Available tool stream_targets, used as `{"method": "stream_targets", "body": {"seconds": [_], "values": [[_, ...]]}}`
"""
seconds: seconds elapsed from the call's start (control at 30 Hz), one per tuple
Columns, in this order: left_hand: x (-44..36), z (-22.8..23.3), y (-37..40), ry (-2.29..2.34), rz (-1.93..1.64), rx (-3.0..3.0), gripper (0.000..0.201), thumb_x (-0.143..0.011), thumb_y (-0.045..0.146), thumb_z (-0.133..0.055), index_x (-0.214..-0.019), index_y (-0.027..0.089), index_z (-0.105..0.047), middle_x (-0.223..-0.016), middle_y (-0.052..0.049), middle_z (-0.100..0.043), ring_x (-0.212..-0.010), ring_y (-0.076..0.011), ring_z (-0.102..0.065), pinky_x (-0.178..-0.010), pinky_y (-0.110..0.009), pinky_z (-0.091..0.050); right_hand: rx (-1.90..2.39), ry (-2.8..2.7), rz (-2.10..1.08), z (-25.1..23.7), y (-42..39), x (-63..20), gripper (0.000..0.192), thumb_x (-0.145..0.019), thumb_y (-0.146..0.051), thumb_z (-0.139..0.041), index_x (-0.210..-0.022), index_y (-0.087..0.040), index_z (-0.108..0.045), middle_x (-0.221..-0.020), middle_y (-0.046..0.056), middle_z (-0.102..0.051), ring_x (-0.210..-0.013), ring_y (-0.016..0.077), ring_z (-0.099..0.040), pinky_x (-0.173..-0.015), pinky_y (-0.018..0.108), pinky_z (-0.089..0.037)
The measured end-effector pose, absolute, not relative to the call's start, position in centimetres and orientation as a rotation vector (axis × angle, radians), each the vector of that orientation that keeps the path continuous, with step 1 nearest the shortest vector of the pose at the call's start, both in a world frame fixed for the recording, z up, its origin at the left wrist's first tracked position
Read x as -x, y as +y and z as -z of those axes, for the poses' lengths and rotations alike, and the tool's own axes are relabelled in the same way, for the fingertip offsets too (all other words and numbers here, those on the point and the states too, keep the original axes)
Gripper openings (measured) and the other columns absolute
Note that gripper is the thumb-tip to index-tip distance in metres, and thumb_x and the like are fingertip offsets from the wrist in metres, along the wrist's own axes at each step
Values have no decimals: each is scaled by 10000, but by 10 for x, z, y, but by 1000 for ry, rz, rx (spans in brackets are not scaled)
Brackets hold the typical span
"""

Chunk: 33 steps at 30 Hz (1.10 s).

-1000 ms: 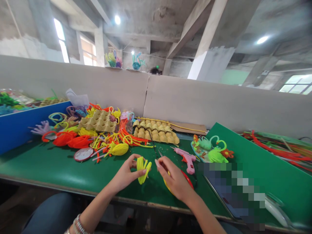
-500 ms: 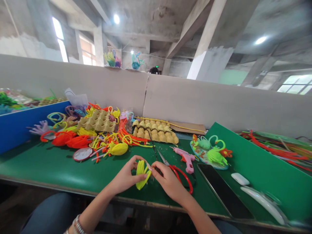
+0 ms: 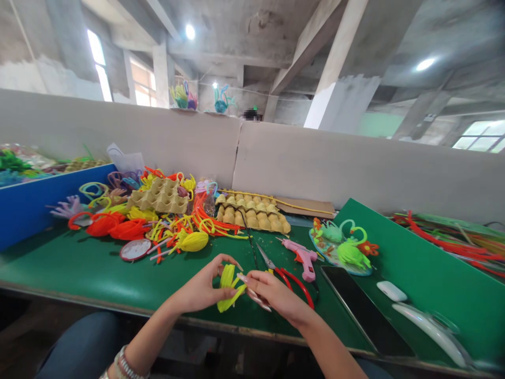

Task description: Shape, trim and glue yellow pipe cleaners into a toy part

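At the far left of our green desk [image 3: 94, 273], well apart from the pink glue gun [image 3: 300, 255], a blue divider [image 3: 51, 202] borders piles of fuzzy craft stems. Left of the glue gun lie two red bundles [image 3: 103, 225], a round dish [image 3: 135, 250] in front of them, a pulp egg tray [image 3: 160, 196] atop the heap and a looped yellow figure [image 3: 193, 241].

Nearer to us and left of the glue gun, our left hand [image 3: 200, 288] pinches a bright yellow bundle [image 3: 226, 277], thumb across its front and index finger arched over its top. Two more pulp trays [image 3: 252, 213] sit behind and left of the glue gun. Our right hand [image 3: 276, 292], in front of the gun and to its left, brings its fingertips to the yellow bundle's right edge, other fingers curled; we cannot tell whether it grips a strand. Red-handled scissors [image 3: 270, 262] rest open just left of the glue gun, partly behind that hand.

Right of the glue gun, we see a plate [image 3: 365, 272] carrying green figures [image 3: 353, 256], then a dark phone [image 3: 363, 308] nearer us, a small white case [image 3: 391, 290] and a green divider [image 3: 445, 279].
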<state>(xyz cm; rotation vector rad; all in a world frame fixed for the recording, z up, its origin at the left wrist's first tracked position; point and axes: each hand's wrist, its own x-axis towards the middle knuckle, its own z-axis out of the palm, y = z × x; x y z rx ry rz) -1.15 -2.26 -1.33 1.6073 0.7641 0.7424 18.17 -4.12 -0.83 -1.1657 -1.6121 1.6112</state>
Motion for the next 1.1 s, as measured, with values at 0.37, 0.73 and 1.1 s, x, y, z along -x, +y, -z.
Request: {"method": "stream_targets", "body": {"seconds": [0.37, 0.73, 1.1], "values": [[4, 20, -21, 705, -786, -1218, 534, -638, 312, -746, -1068, 214, -446, -756, 19, -611, -677, -130, -579, -601, -215, -407, 1090, -1643, -1329, 8, -43, -186, 324, -799, -527, -537, -867, -223, -448, -639, -82, -365, -493, 60, -336, -436, 181, -270], [2, 19, -23, 677, -762, -1105, 515, -597, 259, -779, -1014, 203, -483, -736, 20, -638, -688, -141, -629, -616, -215, -431, 1182, -2026, -490, 10, -47, -180, 183, -934, -327, -371, -849, -222, -494, -837, -3, -517, -754, 126, -511, -675, 238, -372], [9, 17, -20, 635, -700, -1172, 548, -600, 257, -784, -1037, 207, -457, -807, 11, -645, -755, -152, -633, -681, -241, -443, 1140, -1730, -944, 11, -45, -171, 299, -903, -427, -378, -691, -217, -396, -678, -40, -362, -617, 113, -376, -576, 226, -339]]}}
